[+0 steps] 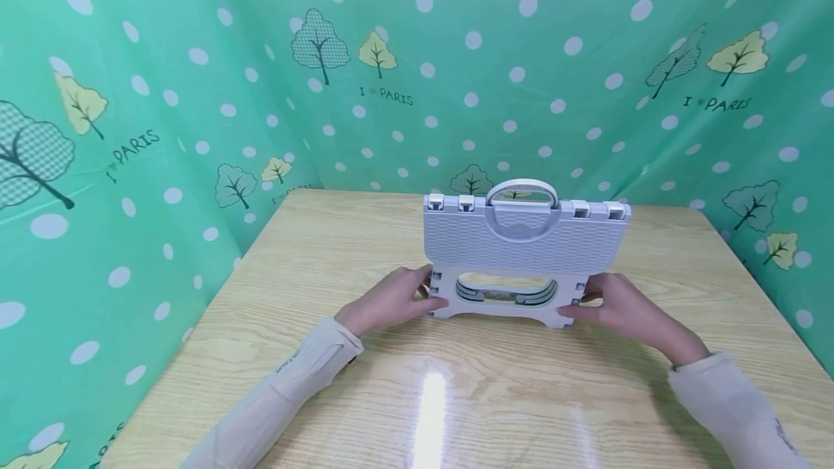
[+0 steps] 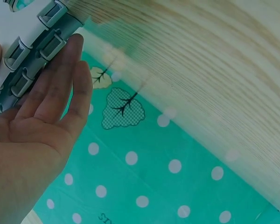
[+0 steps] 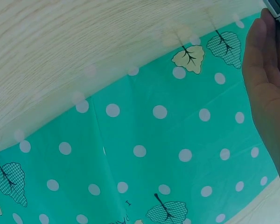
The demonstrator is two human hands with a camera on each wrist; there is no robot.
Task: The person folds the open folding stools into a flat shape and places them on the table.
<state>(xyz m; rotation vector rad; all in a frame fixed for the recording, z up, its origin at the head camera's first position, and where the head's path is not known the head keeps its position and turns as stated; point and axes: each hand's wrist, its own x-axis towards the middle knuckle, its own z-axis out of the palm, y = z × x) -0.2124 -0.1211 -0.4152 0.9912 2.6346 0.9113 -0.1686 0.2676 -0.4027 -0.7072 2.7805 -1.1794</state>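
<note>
A pale folding step stool [image 1: 459, 237] stands partly folded on the wooden table, its textured top panel tilted up and its oval carry handle [image 1: 521, 185] at the upper edge. My left hand [image 1: 399, 300] holds the left side of its lower leg panel, thumb in front and fingers behind. On the other side, my right hand [image 1: 627, 312] grips the same panel, thumb also in front. The left wrist view shows the hinged grey edge [image 2: 46, 42] between thumb and fingers. Only a corner of the stool [image 3: 279, 15] appears in the right wrist view, beside the fingers.
The wooden table [image 1: 313, 252] reaches out on both sides of the stool and in front of it. A green dotted cloth [image 1: 391, 136] with printed trees hangs behind the table and along its sides. Light glares off the tabletop near the front.
</note>
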